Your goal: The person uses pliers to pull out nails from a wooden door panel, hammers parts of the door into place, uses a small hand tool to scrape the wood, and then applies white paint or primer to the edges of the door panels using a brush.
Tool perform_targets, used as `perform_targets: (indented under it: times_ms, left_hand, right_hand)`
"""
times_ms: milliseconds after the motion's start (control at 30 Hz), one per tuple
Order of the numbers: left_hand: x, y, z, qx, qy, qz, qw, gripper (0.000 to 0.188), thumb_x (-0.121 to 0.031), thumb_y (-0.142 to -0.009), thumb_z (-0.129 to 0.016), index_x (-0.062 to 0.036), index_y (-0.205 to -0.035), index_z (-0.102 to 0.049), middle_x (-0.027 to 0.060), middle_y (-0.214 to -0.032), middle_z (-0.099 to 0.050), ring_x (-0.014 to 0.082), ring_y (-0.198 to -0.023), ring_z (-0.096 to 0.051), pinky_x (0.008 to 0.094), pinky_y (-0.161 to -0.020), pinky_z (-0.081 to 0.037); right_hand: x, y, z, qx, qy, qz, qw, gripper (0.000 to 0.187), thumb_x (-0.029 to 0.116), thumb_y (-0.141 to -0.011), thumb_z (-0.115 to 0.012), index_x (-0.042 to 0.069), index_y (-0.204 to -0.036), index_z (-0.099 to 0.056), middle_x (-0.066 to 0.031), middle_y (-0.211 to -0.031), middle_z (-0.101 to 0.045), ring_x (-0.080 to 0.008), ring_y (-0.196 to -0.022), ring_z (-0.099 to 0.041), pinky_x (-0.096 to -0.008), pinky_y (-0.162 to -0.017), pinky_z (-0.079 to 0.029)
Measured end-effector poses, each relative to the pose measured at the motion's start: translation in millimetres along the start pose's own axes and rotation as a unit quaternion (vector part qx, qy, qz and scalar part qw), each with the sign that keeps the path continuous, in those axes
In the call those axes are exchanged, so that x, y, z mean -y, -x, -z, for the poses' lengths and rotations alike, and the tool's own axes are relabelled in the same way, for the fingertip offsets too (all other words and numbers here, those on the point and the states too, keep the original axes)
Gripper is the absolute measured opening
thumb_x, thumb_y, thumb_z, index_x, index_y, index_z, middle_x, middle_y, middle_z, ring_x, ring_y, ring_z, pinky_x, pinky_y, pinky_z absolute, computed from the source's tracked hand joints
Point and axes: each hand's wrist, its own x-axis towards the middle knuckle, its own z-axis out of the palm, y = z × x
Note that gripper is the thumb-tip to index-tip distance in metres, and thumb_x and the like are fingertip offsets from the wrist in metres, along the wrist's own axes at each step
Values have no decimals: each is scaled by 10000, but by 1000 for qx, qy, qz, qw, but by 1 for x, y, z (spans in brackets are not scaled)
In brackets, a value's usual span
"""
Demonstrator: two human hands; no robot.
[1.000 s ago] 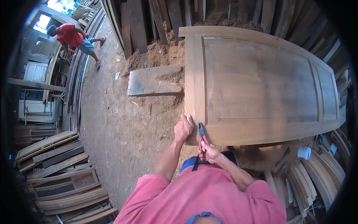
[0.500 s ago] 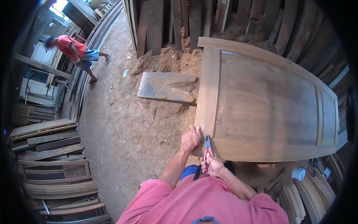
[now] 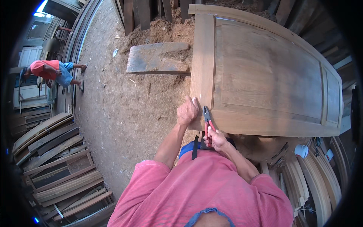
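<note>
A pale brown panelled wooden door (image 3: 264, 68) lies in front of me and stretches away to the right. My left hand (image 3: 188, 110) is closed on its near left edge, by the corner, with part of the fingers hidden. Red-handled pliers (image 3: 207, 118) are in my right hand (image 3: 216, 139), whose fingers wrap round the handles. The dark jaws of the pliers point away from me, over the door's corner just right of my left hand. Whether the jaw tips touch the wood I cannot tell.
A weathered plank (image 3: 157, 58) lies on the sawdust-strewn ground left of the door. Stacked boards and frames (image 3: 64, 162) line the left side. A person in a red shirt (image 3: 47, 70) bends down at the far left. A white mug (image 3: 301, 151) stands beside curved timber at right.
My view has tilted, so the door and both hands sit higher in the picture. The person at far left now bends lower. Both hands keep their hold.
</note>
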Motion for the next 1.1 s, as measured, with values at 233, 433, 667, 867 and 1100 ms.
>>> perform_targets:
  times_ms: [233, 433, 667, 867, 1100]
  left_hand:
    - [3, -1, 2, -5, 20, -2, 1000, 407, -383, -1036, -378, 12, -994, -468, 319, -722, -648, 498, -693, -655, 583, -645, -523]
    - [-4, 1, 10, 14, 42, -2, 999, 431, -387, -1033, -382, 24, -973, -497, 324, -785, -663, 490, -738, -667, 571, -705, -530]
    - [2, 2, 4, 14, 31, 9, 999, 437, -397, -1036, -363, 20, -1002, -488, 315, -792, -670, 486, -760, -673, 570, -714, -527]
    - [-2, 3, 12, 32, 23, 5, 999, 431, -389, -1036, -360, 18, -988, -495, 323, -829, -673, 480, -788, -676, 566, -726, -526]
    - [21, 3, -9, -151, -49, -43, 986, 471, -399, -1007, -444, 50, -1130, -518, 256, -867, -683, 418, -814, -681, 510, -761, -533]
  right_hand:
    - [16, 17, -26, -28, -21, -27, 999, 452, 504, -1035, -456, 157, -748, -407, -37, -765, -596, -143, -599, -544, -313, -537, -443]
    - [7, 10, -13, -19, -27, -17, 999, 423, 439, -1050, -456, 129, -762, -452, -81, -849, -621, -175, -671, -581, -340, -606, -498]
    - [-7, -6, 12, 2, -12, -17, 1000, 405, 413, -1057, -449, 92, -829, -543, -125, -928, -663, -199, -732, -644, -363, -657, -557]
    - [15, 36, -42, -16, -22, 10, 1000, 441, 461, -1039, -476, 105, -778, -469, -74, -750, -620, -171, -576, -588, -327, -517, -502]
    - [42, 70, -57, -202, 370, 279, 863, 428, 418, -1015, -512, 7, -943, -610, -184, -749, -663, -337, -702, -668, -452, -630, -522]
